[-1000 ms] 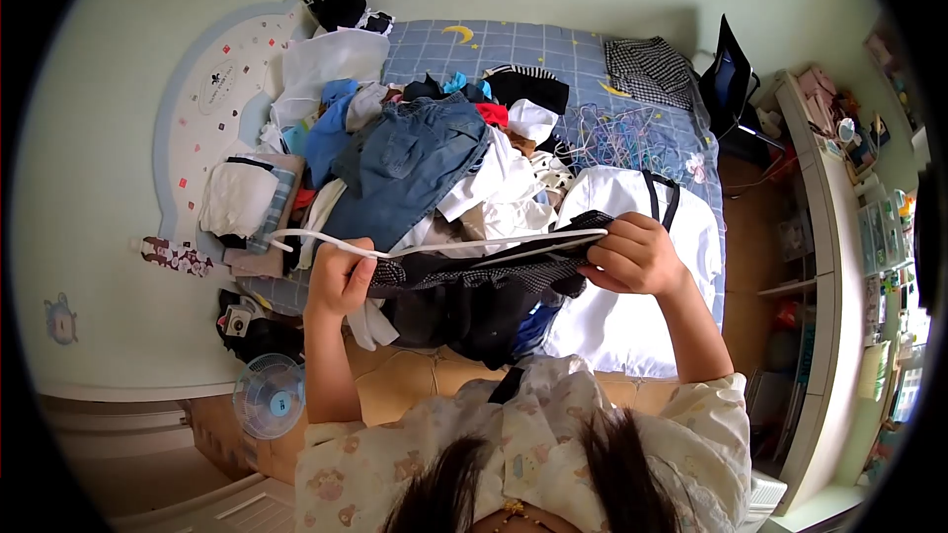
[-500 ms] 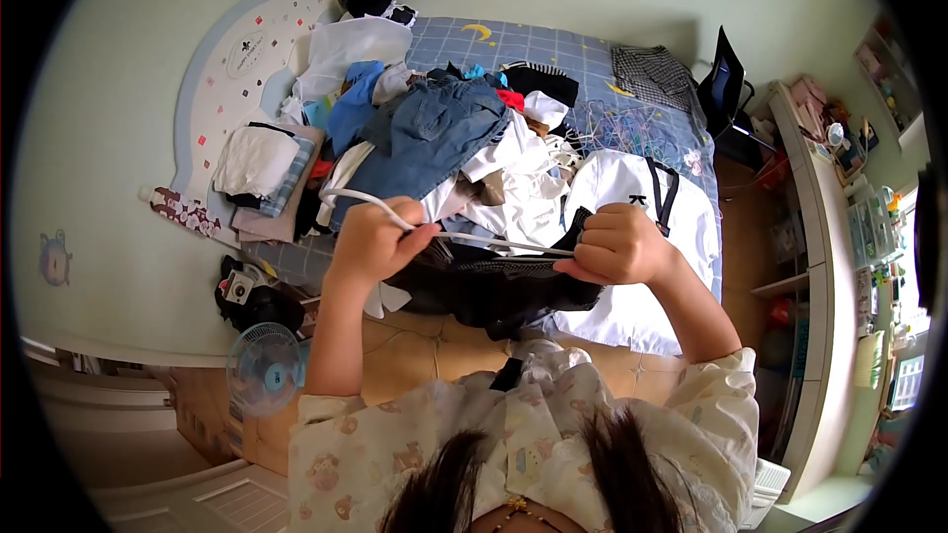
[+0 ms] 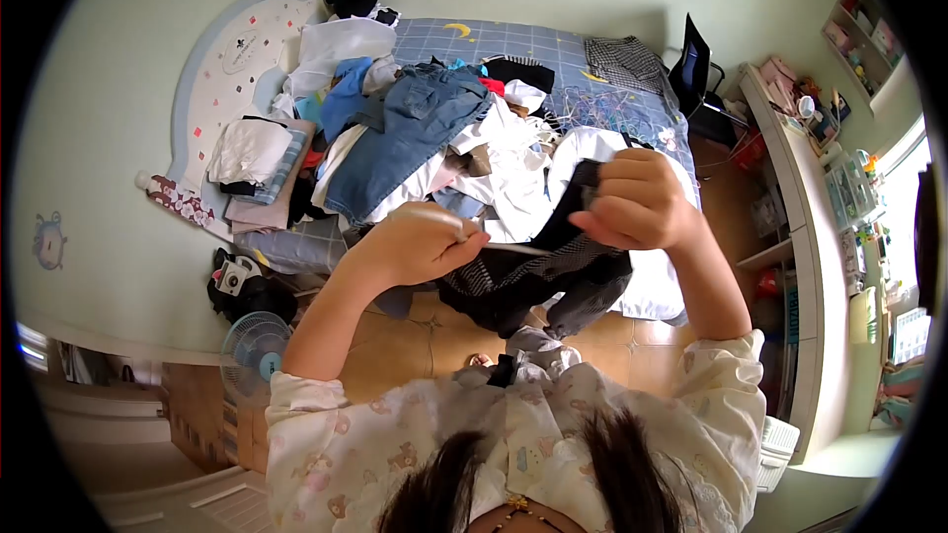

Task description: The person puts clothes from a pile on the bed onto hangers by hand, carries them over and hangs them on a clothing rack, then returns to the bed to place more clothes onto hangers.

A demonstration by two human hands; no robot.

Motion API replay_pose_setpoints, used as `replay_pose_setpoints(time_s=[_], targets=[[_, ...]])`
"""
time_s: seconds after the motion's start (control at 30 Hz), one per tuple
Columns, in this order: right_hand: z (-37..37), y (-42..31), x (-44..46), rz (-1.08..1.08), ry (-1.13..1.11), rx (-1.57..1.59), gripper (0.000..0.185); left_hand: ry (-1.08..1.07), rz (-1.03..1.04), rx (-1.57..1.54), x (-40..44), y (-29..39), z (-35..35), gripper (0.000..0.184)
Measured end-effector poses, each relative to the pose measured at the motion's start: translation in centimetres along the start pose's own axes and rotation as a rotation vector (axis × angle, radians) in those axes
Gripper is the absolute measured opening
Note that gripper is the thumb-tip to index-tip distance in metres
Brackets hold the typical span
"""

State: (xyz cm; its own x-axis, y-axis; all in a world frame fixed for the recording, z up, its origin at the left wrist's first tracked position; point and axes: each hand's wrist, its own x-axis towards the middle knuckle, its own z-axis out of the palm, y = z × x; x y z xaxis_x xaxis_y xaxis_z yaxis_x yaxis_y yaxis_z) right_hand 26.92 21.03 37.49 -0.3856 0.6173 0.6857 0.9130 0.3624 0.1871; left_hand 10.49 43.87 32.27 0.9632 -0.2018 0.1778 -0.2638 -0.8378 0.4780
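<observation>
My left hand [image 3: 420, 245] is closed around a white clothes hanger [image 3: 518, 249], whose thin bar passes into a black garment with patterned parts. Much of the hanger is hidden by the fingers and the cloth. My right hand [image 3: 640, 199] grips the upper edge of the black garment [image 3: 494, 298], pulling it up to the right. The garment hangs in front of my body, below both hands. Behind it, a white shirt [image 3: 652, 286] lies on the bed's near side.
Blue jeans [image 3: 405, 138] top a clothes heap on the bed, beside folded clothes [image 3: 249, 156]. A tangle of wire hangers [image 3: 602, 114] lies farther right. A fan [image 3: 255, 355] stands at lower left, a long desk [image 3: 805, 227] at right.
My right hand has moved up and right, lifting the garment's edge away from the hanger's bar. My left hand has shifted slightly right, and the hanger has tilted.
</observation>
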Motion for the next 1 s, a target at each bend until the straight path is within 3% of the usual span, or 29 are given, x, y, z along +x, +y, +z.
replay_pose_setpoints(time_s=[0.1, 0.2, 0.27, 0.33, 0.37, 0.4, 0.5, 0.63, 0.73, 0.8, 0.83, 0.93, 1.0], targets=[[1.2, -1.8, 2.1, 0.167, -0.004, 0.349, 0.011, 0.139, -0.161, -0.17, 0.7, 1.2, 0.1, 0.038], [-1.3, -2.5, 2.7, 0.482, 0.061, 0.433, 0.027, 0.329, -0.169, -0.277, 0.3, 0.2, 0.0, 0.041], [-3.0, -2.2, 1.0, 0.9, 0.035, 0.566, 0.029, 0.415, -0.13, -0.312, 0.0, 0.2, -0.5, 0.043], [-4.3, -2.4, -0.8, 0.978, -0.301, 0.302, 0.032, 0.451, -0.08, -0.304, -0.1, 0.1, -1.3, 0.044], [-4.2, -2.4, -1.3, 1.001, -0.396, 0.301, 0.038, 0.444, -0.085, -0.304, 0.1, 0.3, -1.6, 0.042], [-3.5, -2.9, -1.8, 0.866, -0.342, 0.257, 0.03, 0.436, -0.091, -0.305, 0.3, 0.5, -2.0, 0.042], [-1.1, -3.9, -2.5, 0.792, -0.206, 0.089, 0.013, 0.458, -0.067, -0.236, 1.9, 1.2, -2.4, 0.045], [-1.1, -4.2, -3.2, 0.894, 0.071, -0.01, 0.012, 0.637, -0.033, -0.129, 2.2, -0.4, -3.6, 0.027], [-2.1, -3.5, -4.9, 0.929, 0.166, -0.049, 0.014, 0.625, -0.043, -0.035, 0.7, -2.2, -4.6, 0.021], [-2.8, -3.1, -5.8, 0.968, 0.233, -0.071, 0.013, 0.739, 0.119, 0.164, 0.9, -3.5, -3.7, 0.018], [-3.1, -2.9, -6.1, 0.996, 0.225, -0.069, 0.013, 0.794, 0.2, 0.264, 0.8, -4.1, -3.4, 0.016], [-3.6, -2.5, -6.5, 1.001, 0.154, -0.055, 0.014, 0.653, 0.037, 0.187, -0.3, -4.6, -3.3, 0.016], [-3.8, -2.5, -7.0, 0.982, 0.038, -0.09, 0.014, 0.656, 0.103, 0.171, -0.4, -4.4, -3.9, 0.019]])
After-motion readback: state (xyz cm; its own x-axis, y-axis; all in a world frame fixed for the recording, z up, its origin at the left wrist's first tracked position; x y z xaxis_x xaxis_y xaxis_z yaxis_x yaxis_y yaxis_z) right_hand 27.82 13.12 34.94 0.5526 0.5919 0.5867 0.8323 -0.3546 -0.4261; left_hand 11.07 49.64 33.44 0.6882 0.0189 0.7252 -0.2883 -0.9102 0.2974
